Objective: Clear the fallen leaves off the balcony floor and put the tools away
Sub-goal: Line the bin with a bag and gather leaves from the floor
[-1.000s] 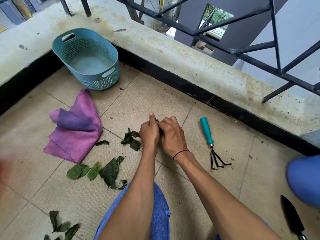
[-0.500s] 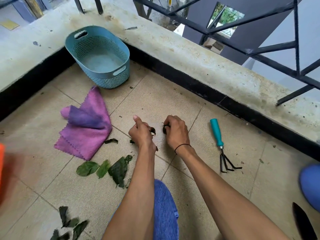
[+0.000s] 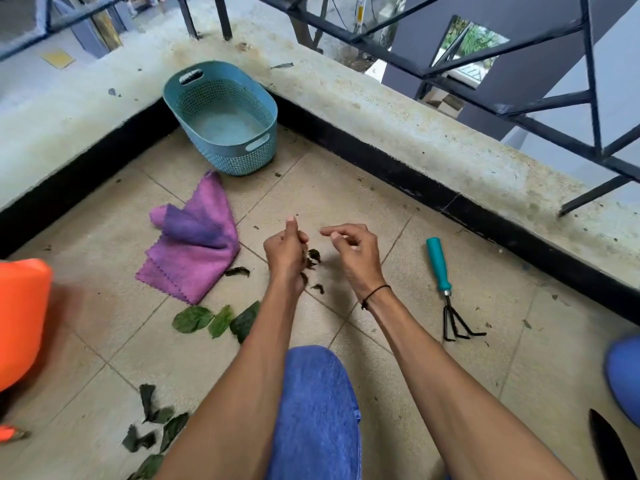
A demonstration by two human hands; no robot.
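Note:
My left hand [image 3: 285, 252] is curled around a small bunch of dark leaves [image 3: 312, 255] above the tiled floor. Just to its right, my right hand [image 3: 353, 252] hovers with loosely spread fingers and holds nothing. Green leaves [image 3: 214, 318] lie on the tiles below my left forearm, and more dark leaves [image 3: 156, 427] lie at the bottom left. A teal basket [image 3: 221, 116] stands empty in the far corner. To the right of my hands, a teal-handled hand rake [image 3: 446, 289] lies on the floor.
A purple cloth [image 3: 194, 244] lies crumpled left of my hands. An orange object [image 3: 20, 317] is at the left edge, a black trowel blade [image 3: 609, 448] at the bottom right. A raised concrete ledge [image 3: 415, 133] with a dark railing borders the floor.
My hands lifted off the floor and drew apart. The right hand opened its fingers, while the left kept the gathered leaves. The view shifted so that the basket sits nearer the centre.

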